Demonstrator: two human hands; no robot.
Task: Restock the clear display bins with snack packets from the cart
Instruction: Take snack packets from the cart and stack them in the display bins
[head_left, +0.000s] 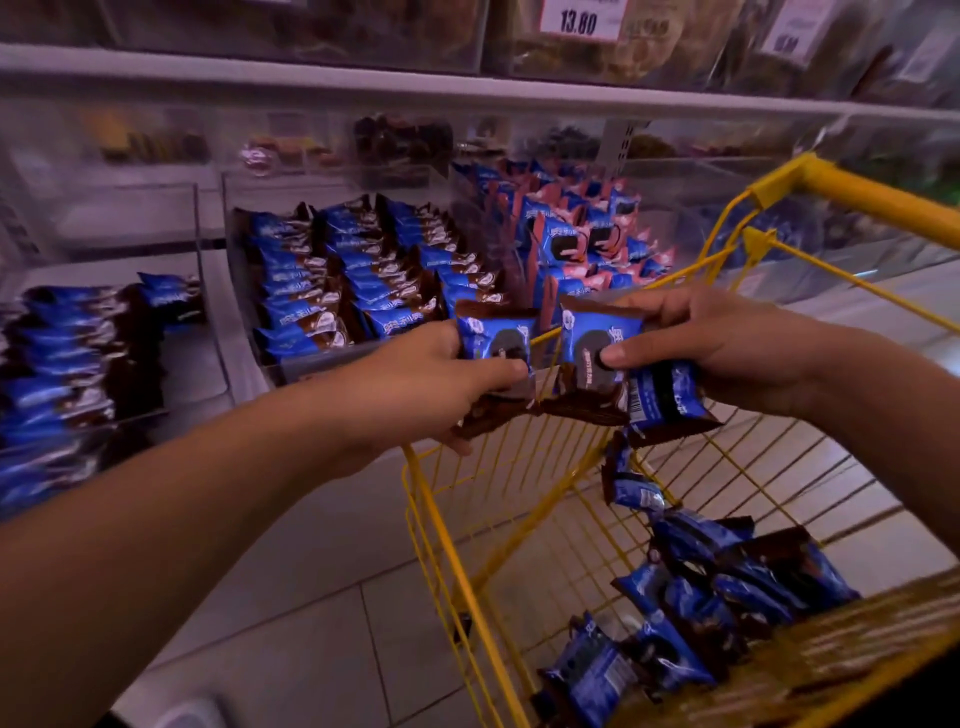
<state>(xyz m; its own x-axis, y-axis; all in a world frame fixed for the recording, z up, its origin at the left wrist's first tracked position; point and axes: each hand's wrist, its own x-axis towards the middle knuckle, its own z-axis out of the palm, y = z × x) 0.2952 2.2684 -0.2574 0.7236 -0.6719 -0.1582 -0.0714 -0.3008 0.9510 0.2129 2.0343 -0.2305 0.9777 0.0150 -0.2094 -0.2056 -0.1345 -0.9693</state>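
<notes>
Shelf bins (291, 369) at 10 o'clock: left hand (441, 384) and right hand (727, 353) each clamp light, crinkly, slippery packets (496, 332); pinch the flat faces, above the cart (519, 571).

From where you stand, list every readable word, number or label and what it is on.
"13.80": white price tag on the upper shelf bin.
Second price tag, upper right: too blurred to read.
Packet in the left hand: white characters, blurred.
Packets in the right hand: print and barcode too small.
Binned packets: white characters, not legible.
</notes>
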